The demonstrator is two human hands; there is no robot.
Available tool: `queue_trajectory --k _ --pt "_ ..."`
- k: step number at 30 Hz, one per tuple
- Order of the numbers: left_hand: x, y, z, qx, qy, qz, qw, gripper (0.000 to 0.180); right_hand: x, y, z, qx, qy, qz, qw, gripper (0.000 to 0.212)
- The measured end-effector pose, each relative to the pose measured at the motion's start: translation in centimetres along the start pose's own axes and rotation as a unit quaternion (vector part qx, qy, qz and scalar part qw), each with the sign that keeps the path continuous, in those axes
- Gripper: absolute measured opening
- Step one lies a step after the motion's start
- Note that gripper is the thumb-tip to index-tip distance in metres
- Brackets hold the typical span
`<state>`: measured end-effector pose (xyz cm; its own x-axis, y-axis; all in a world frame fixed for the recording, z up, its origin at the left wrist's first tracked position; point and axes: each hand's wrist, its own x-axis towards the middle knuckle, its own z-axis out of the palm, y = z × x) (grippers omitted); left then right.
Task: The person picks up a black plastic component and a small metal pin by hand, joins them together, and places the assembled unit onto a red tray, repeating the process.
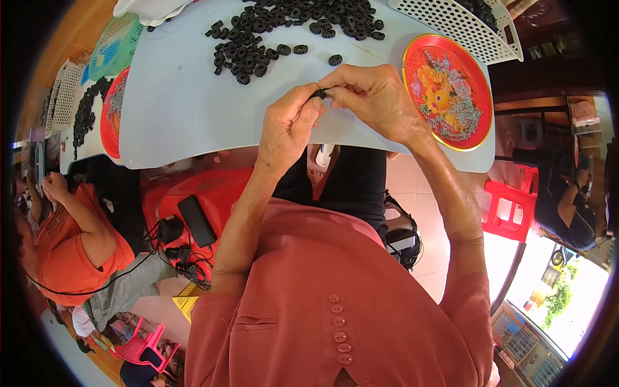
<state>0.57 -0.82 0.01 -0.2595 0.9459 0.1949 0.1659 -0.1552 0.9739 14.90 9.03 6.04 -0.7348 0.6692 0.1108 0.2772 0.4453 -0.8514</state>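
Right hand (376,100) pinches a small, matte-black, half-hidden piece (319,94).

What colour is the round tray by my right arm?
Red with a gold rim and an orange-and-yellow floral pattern; the round tray shows best in the head view.

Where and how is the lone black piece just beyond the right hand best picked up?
Probably pinched by its outer sides, from above: the lone piece looks squat and rounded, and lies on the table with a gap to the pile. The near side seems less handy, since the right hand is there.
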Motion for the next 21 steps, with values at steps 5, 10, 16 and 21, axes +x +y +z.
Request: queue_trajectory --k 5,10,16,21 --pt "0.1 0.3 0.0 -0.007 -0.002 -0.014 1.000 0.021 0.2 0.6 -0.1 0.048 -0.006 0.007 0.999 0.015" --pt "0.0 -0.5 0.4 0.061 0.008 0.056 0.997 0.024 -0.3 0.4 -0.1 0.044 0.002 0.013 0.999 0.015" --pt "0.3 0.5 0.2 0.028 0.000 0.009 1.000 0.023 -0.2 0.4 0.0 0.015 0.020 -0.017 1.000 0.015" --pt "0.3 0.5 0.1 -0.007 0.002 -0.019 1.000 0.024 0.3 0.9 0.0 -0.014 0.011 -0.074 0.997 0.015"
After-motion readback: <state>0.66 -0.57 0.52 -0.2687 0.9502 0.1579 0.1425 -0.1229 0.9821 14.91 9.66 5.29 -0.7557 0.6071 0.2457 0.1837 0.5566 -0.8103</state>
